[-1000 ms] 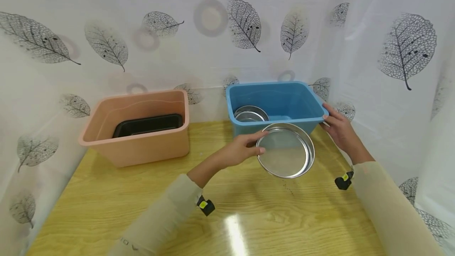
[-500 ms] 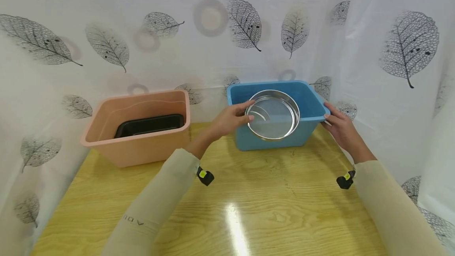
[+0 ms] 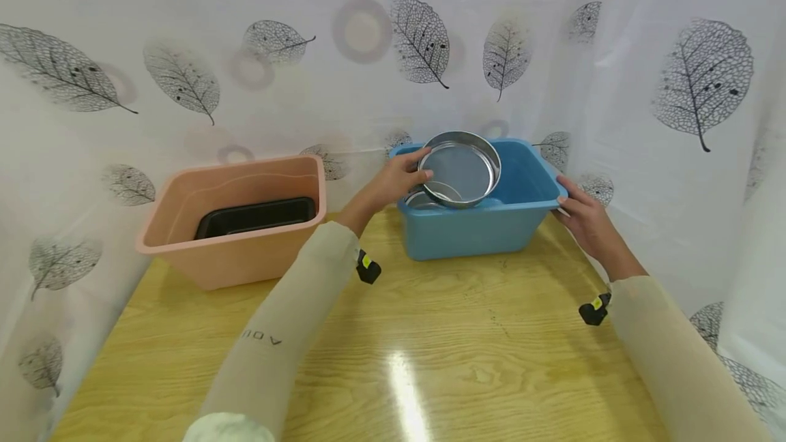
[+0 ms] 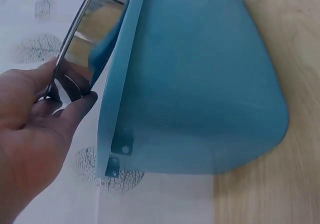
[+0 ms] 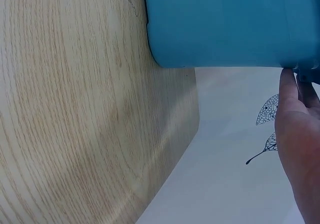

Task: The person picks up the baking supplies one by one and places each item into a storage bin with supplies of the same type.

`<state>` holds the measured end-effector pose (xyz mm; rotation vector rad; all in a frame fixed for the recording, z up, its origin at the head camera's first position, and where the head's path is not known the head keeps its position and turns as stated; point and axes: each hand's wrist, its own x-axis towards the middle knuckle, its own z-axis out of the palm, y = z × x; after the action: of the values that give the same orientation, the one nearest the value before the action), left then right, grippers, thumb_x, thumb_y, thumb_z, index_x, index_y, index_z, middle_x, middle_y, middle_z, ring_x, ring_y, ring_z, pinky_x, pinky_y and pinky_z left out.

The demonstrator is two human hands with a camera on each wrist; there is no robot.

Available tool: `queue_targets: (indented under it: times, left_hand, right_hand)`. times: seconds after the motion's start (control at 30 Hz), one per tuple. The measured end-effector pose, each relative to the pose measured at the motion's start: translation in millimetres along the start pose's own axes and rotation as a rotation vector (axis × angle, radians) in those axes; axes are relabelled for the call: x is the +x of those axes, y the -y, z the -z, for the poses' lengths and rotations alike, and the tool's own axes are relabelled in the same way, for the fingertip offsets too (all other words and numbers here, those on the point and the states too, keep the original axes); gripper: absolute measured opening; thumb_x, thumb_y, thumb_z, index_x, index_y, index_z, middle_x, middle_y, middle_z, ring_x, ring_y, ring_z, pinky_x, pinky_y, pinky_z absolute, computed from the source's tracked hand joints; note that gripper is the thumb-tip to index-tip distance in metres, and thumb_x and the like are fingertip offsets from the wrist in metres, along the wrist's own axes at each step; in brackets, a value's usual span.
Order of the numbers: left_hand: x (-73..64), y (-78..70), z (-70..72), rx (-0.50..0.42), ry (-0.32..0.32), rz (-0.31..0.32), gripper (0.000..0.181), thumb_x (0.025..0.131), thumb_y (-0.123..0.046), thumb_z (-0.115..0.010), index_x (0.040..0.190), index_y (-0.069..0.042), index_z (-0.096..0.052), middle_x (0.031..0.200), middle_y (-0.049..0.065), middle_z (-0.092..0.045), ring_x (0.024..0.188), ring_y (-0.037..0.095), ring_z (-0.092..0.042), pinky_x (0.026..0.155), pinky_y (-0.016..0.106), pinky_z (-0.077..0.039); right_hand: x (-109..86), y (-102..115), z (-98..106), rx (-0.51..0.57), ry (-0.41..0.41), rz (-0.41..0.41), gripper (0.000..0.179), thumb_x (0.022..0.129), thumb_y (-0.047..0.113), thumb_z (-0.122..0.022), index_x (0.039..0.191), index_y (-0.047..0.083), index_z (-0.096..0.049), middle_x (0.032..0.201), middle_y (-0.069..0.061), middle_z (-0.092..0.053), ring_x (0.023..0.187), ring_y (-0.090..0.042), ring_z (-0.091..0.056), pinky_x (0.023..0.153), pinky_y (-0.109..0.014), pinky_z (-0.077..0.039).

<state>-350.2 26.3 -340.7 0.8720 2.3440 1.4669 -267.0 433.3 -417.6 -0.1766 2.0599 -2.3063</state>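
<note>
My left hand [image 3: 398, 176] pinches the left side of a round metal sieve [image 3: 457, 169] with a shiny rim and fine mesh. The sieve is held tilted at the mouth of a blue plastic bin [image 3: 467, 234], overlapping its left part in the head view. In the left wrist view the sieve's metal wall [image 4: 95, 34] is close beside the bin's rim [image 4: 117, 84]. Partly hidden behind it, a second round metal sieve [image 3: 420, 200] lies inside the bin. My right hand [image 3: 583, 220] grips the bin's right end at the rim, thumb and fingers on either side.
On the left stands a peach plastic bin [image 3: 245, 254] with a black rectangular tray [image 3: 258, 217] inside. Both bins are at the back of the wooden table [image 3: 430, 333], against a white leaf-print sheet [image 3: 368, 101].
My left hand has carried the sieve up, back and slightly left, from in front of the blue bin to over its opening. The right hand has kept its place on the rim.
</note>
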Motion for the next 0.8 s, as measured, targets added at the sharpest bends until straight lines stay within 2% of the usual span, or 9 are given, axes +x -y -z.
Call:
queue_targets:
  times: [0.1, 0.23, 0.47, 0.7, 0.8]
  left_hand:
    - [10.5, 4.0, 3.8, 0.02, -0.017, 0.023, 0.063, 0.104, -0.024, -0.059, 0.16, -0.024, -0.031, 0.168, 0.001, -0.023, 0.15, 0.025, -0.034, 0.117, 0.037, -0.041]
    - [21.3, 9.6, 7.4, 0.068, 0.0, 0.05, 0.063, 0.104, -0.026, -0.059, 0.16, -0.025, -0.031, 0.168, 0.001, -0.025, 0.151, 0.027, -0.033, 0.119, 0.04, -0.038]
    - [32.0, 14.5, 12.5, 0.2, 0.024, 0.106, 0.063, 0.104, -0.027, -0.059, 0.16, -0.023, -0.031, 0.166, 0.003, -0.028, 0.15, 0.028, -0.034, 0.12, 0.042, -0.036]
    - [39.8, 7.1, 11.2, 0.327, 0.045, 0.162, 0.062, 0.103, -0.026, -0.06, 0.16, -0.022, -0.033, 0.166, 0.005, -0.03, 0.152, 0.028, -0.029, 0.12, 0.046, -0.034]
    - [43.7, 6.4, 10.4, 0.363, 0.064, 0.166, 0.062, 0.103, -0.026, -0.061, 0.159, -0.021, -0.035, 0.165, 0.006, -0.032, 0.151, 0.029, -0.031, 0.121, 0.046, -0.033]
  right_hand:
    - [-0.6, -1, 1, -0.002, -0.007, 0.002, 0.068, 0.108, 0.011, -0.045, 0.164, 0.019, -0.007, 0.171, -0.001, 0.01, 0.156, -0.033, 0.005, 0.122, -0.044, -0.014]
    - [-1.5, -2, 1, -0.017, -0.007, 0.005, 0.067, 0.108, 0.012, -0.045, 0.164, 0.022, -0.009, 0.171, -0.001, 0.01, 0.157, -0.033, 0.004, 0.122, -0.046, -0.014]
    - [-1.4, -4, 1, 0.001, 0.0, 0.024, 0.066, 0.108, 0.012, -0.045, 0.164, 0.021, -0.01, 0.171, 0.0, 0.009, 0.156, -0.033, 0.004, 0.122, -0.038, -0.02]
    - [-0.7, -2, 1, 0.034, 0.005, 0.033, 0.067, 0.109, 0.011, -0.042, 0.164, 0.017, -0.006, 0.171, 0.001, 0.012, 0.156, -0.031, 0.008, 0.124, -0.045, -0.008]
    - [-0.9, -2, 1, 0.017, 0.005, 0.03, 0.067, 0.109, 0.011, -0.042, 0.164, 0.017, -0.004, 0.171, 0.001, 0.012, 0.156, -0.031, 0.007, 0.124, -0.046, -0.008]
